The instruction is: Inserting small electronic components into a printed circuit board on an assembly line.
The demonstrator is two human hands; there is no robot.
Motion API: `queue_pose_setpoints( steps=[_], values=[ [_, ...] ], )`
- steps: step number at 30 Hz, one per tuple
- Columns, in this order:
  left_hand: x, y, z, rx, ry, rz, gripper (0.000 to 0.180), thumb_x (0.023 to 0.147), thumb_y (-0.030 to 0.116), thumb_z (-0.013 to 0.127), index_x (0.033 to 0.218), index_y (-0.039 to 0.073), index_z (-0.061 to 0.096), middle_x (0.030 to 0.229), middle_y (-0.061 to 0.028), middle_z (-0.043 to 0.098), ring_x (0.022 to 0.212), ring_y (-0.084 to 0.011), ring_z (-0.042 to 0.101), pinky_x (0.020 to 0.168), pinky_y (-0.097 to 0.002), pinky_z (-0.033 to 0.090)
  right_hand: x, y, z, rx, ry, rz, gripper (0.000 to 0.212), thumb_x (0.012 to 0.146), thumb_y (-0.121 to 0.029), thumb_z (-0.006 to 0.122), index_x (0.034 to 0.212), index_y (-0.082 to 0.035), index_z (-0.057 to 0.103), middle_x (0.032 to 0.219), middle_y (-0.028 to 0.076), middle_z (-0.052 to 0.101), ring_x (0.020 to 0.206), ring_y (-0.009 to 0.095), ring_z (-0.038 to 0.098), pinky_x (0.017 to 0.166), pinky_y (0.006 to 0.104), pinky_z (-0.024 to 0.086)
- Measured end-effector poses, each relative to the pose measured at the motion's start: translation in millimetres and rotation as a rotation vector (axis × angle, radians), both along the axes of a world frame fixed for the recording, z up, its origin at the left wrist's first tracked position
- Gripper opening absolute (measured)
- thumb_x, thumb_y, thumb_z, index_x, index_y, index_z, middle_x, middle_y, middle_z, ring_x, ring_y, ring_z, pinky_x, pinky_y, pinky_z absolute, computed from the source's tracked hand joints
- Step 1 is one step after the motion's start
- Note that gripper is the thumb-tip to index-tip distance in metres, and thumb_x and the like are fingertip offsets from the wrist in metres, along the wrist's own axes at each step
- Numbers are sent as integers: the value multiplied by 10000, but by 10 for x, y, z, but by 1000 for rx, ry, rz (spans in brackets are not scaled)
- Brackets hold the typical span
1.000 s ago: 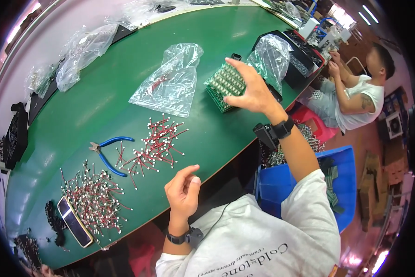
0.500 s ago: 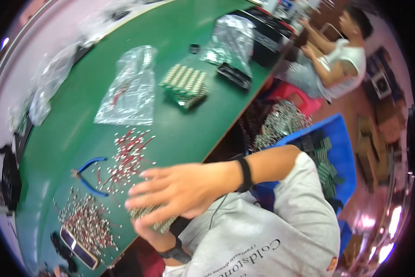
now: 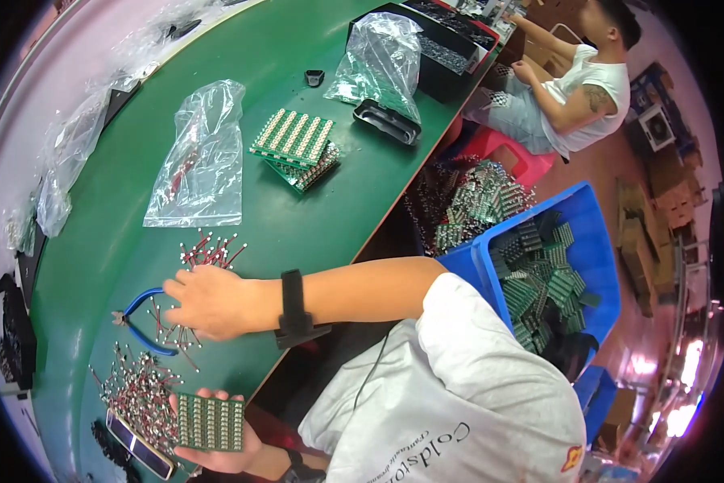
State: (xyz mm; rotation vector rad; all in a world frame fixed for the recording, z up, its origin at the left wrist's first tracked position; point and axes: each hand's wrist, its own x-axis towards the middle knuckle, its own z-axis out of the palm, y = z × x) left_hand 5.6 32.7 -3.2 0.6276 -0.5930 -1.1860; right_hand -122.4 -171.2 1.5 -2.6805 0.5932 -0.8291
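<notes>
Left hand (image 3: 217,439) at the green table's (image 3: 297,217) near edge, fingers gripping a green rectangular circuit panel (image 3: 210,422); right hand (image 3: 213,302), fingers loosely spread, rests on red-wired parts (image 3: 186,332) beside blue-handled pliers (image 3: 142,324).

Green table (image 3: 297,217); left hand (image 3: 217,447) holding small green circuit board (image 3: 210,422); right hand (image 3: 213,302) over loose red-wired components (image 3: 205,249) beside blue-handled pliers (image 3: 140,322); clear plastic bag (image 3: 197,161); stacked green boards (image 3: 296,143); blue plastic bin (image 3: 595,241).
</notes>
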Motion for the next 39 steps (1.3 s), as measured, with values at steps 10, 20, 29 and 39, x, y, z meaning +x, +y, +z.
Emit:
queue_pose_setpoints(
  steps=[10,20,29,39],
  values=[
    [62,44,-124,-6,177,3,843,946,655,386,1539,84,199,1342,-291,489,1095,-447,554,887,-570,504,28,-362,6,153,-191,162,102,779,-62,637,874,-27,628,825,124,621,775,309,633,665,389,521],
    [-111,-295,-19,6,299,145,929,913,731,329,1504,20,244,1333,-304,500,1157,-464,557,933,-560,499,-98,-256,271,716,-155,108,412,822,38,636,1228,-6,579,751,52,605,654,115,583,622,272,493],
    [-136,-344,-5,35,247,173,924,924,718,304,1484,-16,270,1287,-297,545,1105,-428,606,915,-483,524,-125,-309,111,615,-82,162,294,866,26,578,1153,5,640,769,52,599,660,126,585,607,275,482],
    [-194,-423,-18,1,228,206,916,931,712,277,1484,-19,270,1293,-283,549,1104,-410,611,929,-465,518,-89,-21,297,1129,-260,136,193,951,-35,549,1117,41,613,928,31,614,747,55,575,635,225,472]
  ],
)
